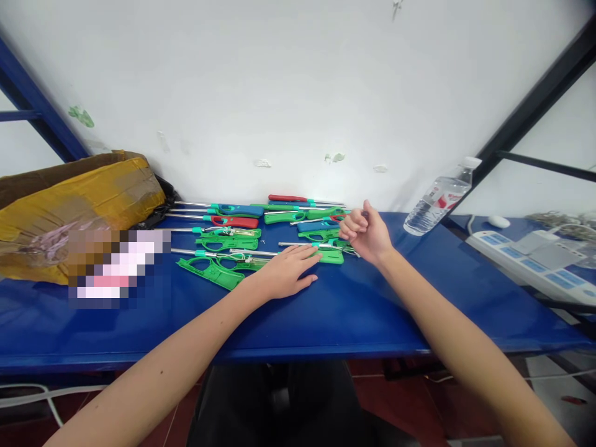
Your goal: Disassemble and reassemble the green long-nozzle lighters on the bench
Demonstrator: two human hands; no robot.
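Observation:
My left hand [289, 271] lies palm down with fingers stretched out, its fingertips over a green gas lighter casing [334, 255]. Raised at the right end of the lighters, my right hand [367, 234] has its fingers curled in; whatever they may hold is hidden. Several long-nosed gas lighters lie in two groups, among them a blue lighter [241, 210] and a red lighter [239, 221] on the left. Nearer me on that side are open green casings with inner parts showing, and a loose green casing half [214, 274]. A red lighter [286, 198] lies farthest back.
The blue table [298, 323] meets a white wall. To the left stands a carton [84, 211] wrapped in yellow tape, with a pixelated patch beside it. A water bottle [437, 197] leans at the right, near a white power strip [531, 264] and the dark frame.

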